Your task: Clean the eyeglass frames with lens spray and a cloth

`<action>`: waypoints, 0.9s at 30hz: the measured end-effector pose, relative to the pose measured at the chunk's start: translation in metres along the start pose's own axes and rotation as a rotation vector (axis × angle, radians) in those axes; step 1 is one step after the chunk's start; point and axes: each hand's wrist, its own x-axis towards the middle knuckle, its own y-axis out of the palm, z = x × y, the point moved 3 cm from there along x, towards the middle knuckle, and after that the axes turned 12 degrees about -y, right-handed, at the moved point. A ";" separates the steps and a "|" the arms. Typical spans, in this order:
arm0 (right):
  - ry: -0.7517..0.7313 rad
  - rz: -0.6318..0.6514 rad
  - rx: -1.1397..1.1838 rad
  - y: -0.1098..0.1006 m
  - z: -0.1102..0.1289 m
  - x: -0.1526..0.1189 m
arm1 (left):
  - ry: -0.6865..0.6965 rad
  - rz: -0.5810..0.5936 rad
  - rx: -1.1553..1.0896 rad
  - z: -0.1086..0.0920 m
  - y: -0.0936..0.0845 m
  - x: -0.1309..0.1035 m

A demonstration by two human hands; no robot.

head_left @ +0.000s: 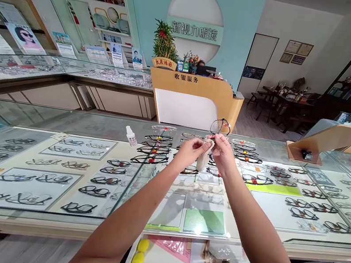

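Above the glass counter I hold a pair of dark-framed eyeglasses (pixel 220 127) in my right hand (pixel 223 152), its fingers closed on the lower part of the frame. One lens stands upright above the fingertips. My left hand (pixel 191 150) pinches a pale cleaning cloth (pixel 203 159), which hangs down between the two hands and meets the eyeglasses. Both hands nearly touch, and the fingers hide part of the frame. Under and around them lie rows of eyeglasses (pixel 150 158) with small red tags. Left of these stands a small white bottle (pixel 130 136), slightly tilted in view.
The glass display counter (pixel 72 121) spans the whole width, with many frames inside. A wooden-framed mirror stand (pixel 336 138) rises at the right. Yellow round objects (pixel 138 260) and a pink sheet (pixel 172 247) lie on the lower shelf. Beyond is a wooden reception desk (pixel 196 88).
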 end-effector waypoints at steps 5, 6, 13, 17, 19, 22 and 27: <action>0.022 -0.002 0.015 0.000 -0.002 -0.001 | 0.025 0.084 -0.001 -0.005 0.003 -0.004; 0.029 0.001 0.015 0.000 -0.002 -0.001 | -0.014 0.130 -0.045 -0.005 0.004 -0.004; 0.048 0.000 0.025 -0.004 -0.005 0.000 | -0.130 0.324 -0.265 -0.005 0.011 -0.009; 0.056 -0.003 0.041 -0.004 -0.007 0.002 | -0.049 0.340 -0.304 -0.009 0.017 -0.012; 0.065 -0.005 0.062 -0.003 -0.008 0.002 | -0.015 0.315 -0.318 -0.009 0.021 -0.012; 0.074 0.006 0.092 0.001 -0.009 0.000 | 0.027 0.263 -0.335 -0.006 0.025 -0.011; 0.078 0.049 0.054 0.007 -0.011 -0.004 | 0.134 0.106 -0.285 -0.002 0.023 -0.010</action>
